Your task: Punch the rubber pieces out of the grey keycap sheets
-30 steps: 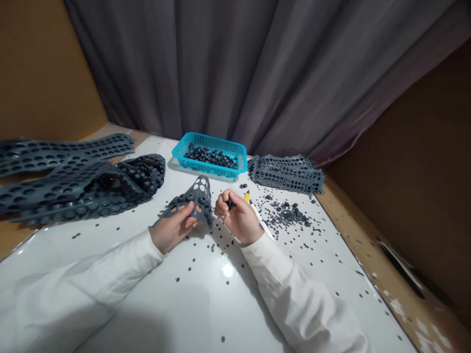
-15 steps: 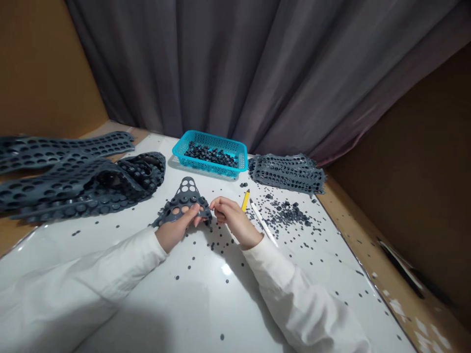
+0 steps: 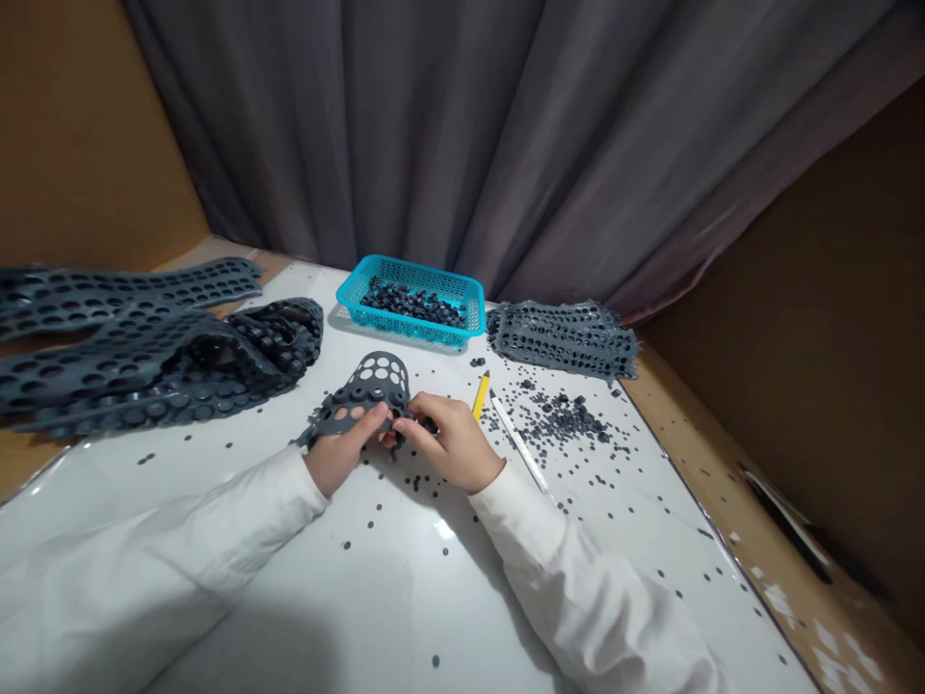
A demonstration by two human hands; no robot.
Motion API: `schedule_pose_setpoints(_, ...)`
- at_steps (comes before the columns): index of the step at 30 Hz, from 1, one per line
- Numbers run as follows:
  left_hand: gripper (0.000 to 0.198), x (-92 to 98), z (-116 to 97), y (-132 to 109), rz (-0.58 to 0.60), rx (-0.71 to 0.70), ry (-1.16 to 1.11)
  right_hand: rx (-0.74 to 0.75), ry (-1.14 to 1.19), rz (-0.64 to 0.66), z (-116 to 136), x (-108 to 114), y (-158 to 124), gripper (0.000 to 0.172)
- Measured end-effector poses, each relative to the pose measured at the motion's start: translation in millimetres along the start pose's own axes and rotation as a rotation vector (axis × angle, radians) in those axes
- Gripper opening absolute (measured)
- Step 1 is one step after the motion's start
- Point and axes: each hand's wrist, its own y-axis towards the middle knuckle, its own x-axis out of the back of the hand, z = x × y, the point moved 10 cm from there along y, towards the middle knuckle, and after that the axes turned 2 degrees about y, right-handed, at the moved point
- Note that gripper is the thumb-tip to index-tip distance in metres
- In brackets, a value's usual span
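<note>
A small grey rubber sheet (image 3: 365,387) full of round holes arches up from the white table (image 3: 405,578) in front of me. My left hand (image 3: 347,448) grips its near edge with fingers closed. My right hand (image 3: 448,439) meets it from the right, thumb and fingers pinched on the same edge of the sheet. A yellow-tipped knife (image 3: 482,393) lies on the table just beyond my right hand. Both arms are in white sleeves.
A turquoise basket (image 3: 466,306) of small dark rubber pieces stands at the back. Large punched rubber sheets (image 3: 145,347) pile up at the left, another sheet (image 3: 564,339) at the right. Loose rubber discs (image 3: 560,419) scatter over the table. A white stick (image 3: 521,453) lies beside the knife.
My right hand has let go of the knife, which now lies on the table, and moved left to pinch the sheet. The sheet has bent over lower and rounder.
</note>
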Motion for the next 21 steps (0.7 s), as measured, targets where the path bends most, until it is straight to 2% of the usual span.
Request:
schedule_pose_setpoints(3,0.031,-1.6,6,0,-0.005,0.044,-0.011,0.015,0.062,0.012,3,-1,0,0.025)
schedule_pose_setpoints(5,0.038,-14.2,7,-1,0.074,0.093,-0.07,-0.016,0.24,0.067,0,-9,0,0.025)
schedule_pose_setpoints(7,0.044,-28.1,6,-2,0.137,0.163,-0.264,-0.09,0.507,0.101,-7,-19,0,0.026)
schedule_pose_setpoints(10,0.045,-41.5,2,-6,0.14,0.277,-0.582,-0.237,0.899,0.023,-24,-30,0,0.033)
schedule_pose_setpoints(13,0.047,-49.3,-4,-9,0.176,0.347,-0.706,-0.359,1.144,-0.088,-39,-37,-3,0.035)
schedule_pose_setpoints(16,0.05,-44.7,-7,-9,0.192,0.357,-0.735,-0.362,1.296,-0.183,-46,-28,-2,0.033)
schedule_pose_setpoints(18,0.05,-34.8,-6,-6,0.148,0.34,-0.743,-0.303,1.366,-0.24,-46,-14,-1,0.034)
schedule_pose_setpoints(21,0.045,-23.8,-3,-1,0.089,0.303,-0.703,-0.226,1.384,-0.239,-41,0,3,0.032)
